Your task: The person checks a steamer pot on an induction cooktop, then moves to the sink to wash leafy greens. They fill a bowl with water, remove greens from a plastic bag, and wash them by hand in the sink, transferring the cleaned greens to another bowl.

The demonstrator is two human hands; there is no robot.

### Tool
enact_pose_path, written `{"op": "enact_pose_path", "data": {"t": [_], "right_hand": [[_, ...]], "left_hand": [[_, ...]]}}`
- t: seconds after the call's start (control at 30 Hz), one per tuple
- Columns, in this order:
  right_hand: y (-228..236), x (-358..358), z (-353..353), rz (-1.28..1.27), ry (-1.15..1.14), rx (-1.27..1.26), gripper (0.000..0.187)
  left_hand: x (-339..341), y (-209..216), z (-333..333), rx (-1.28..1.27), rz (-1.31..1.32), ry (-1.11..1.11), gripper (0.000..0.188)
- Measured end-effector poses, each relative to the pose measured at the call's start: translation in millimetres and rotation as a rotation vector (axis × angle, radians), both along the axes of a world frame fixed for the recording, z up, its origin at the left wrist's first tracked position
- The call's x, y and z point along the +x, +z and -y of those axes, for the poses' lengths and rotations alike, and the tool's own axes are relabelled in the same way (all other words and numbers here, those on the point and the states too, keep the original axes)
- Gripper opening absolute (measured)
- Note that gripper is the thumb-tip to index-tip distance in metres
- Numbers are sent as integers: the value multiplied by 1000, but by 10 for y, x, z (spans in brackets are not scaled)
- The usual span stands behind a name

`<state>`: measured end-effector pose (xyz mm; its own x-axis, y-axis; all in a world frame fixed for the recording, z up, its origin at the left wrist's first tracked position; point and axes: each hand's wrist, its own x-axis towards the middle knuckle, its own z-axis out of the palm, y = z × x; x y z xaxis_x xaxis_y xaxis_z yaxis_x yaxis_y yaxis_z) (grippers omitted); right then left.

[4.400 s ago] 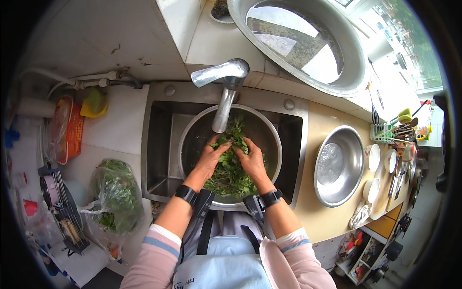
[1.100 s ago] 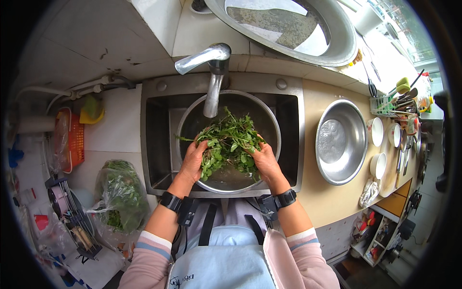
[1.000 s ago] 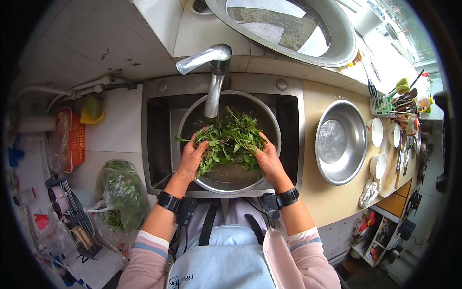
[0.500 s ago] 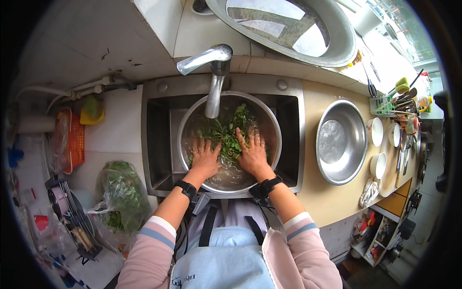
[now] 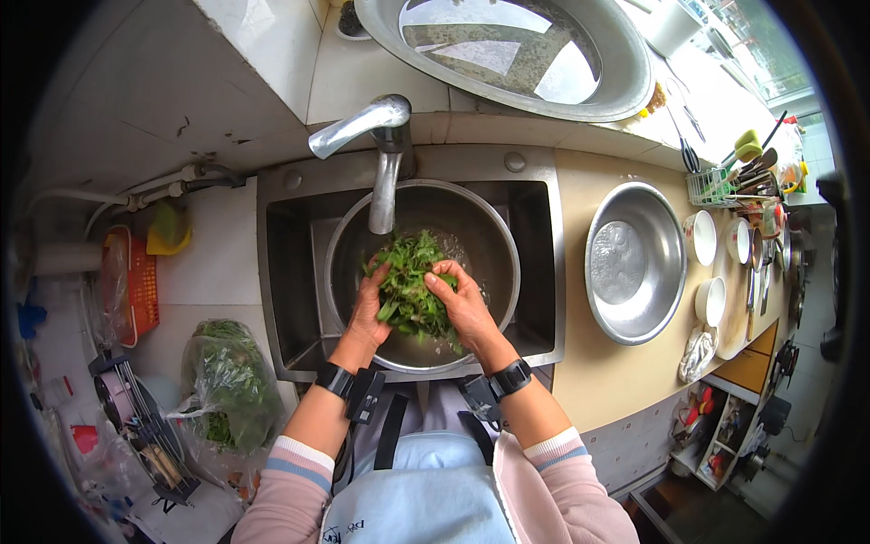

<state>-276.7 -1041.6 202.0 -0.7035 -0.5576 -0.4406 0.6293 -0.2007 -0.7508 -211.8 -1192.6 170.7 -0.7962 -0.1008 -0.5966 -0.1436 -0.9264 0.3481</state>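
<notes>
A bunch of leafy greens is gathered between my two hands over a round metal basin of water. My left hand cups the bunch from its left side, its fingers partly hidden by leaves. From the right, my right hand closes on the same greens, thumb and forefinger on top. The basin stands inside the sink, and the chrome faucet reaches over its far rim. Small bits float on the murky water beside the bunch.
An oval metal basin sits on the counter at right, near white bowls and a utensil rack. A large metal tub of water stands on the far ledge. At left are bagged greens and an orange basket.
My hands were spread flat on greens in the water. Now they have drawn together around the bunch and lifted it; the view has shifted slightly.
</notes>
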Motion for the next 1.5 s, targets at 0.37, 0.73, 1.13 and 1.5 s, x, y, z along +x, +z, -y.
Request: {"op": "enact_pose_path", "data": {"t": [0.37,0.73,1.13,1.5], "right_hand": [[-382,-221,-303,-721,176,712,21],[-604,-123,-98,-1325,682,1198,52],[-286,-145,-143,215,-56,76,33],[-191,-235,-251,-662,106,633,57]], "left_hand": [[99,54,209,-1093,55,-313,73],[89,-339,27,-2044,184,-1122,76],[30,-28,146,-125,130,-83,28],[152,207,238,-1439,115,-637,94]]}}
